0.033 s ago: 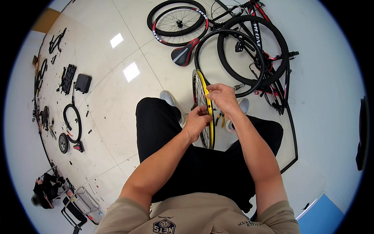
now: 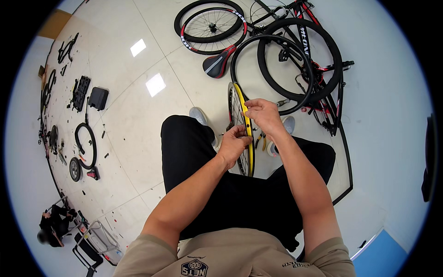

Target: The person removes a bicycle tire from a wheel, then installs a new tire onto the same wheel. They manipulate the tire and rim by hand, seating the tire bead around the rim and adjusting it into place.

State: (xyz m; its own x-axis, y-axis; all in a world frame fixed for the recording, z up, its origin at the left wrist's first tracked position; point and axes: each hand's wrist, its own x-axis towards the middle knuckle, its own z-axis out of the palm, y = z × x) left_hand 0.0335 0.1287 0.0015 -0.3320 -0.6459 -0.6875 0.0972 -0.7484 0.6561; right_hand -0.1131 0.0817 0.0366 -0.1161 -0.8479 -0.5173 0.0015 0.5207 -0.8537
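Note:
A bicycle wheel stands upright on edge between my knees, its spokes seen at a slant. A yellow rim strip runs round its outer face, with no tyre over it. My left hand is closed on the near part of the rim, thumb and fingers at the strip's edge. Farther along, my right hand has its thumb and bent fingers pinched at the yellow strip. The wheel's lower side is hidden. On the floor behind it lies a yellow-and-black handled tool, partly covered.
A black tyre lies just beyond the wheel, overlapping a bicycle frame and another tyre. A saddle and a spoked wheel are nearby. Leftward lie a black case, tyres and scattered parts; a person sits at lower left.

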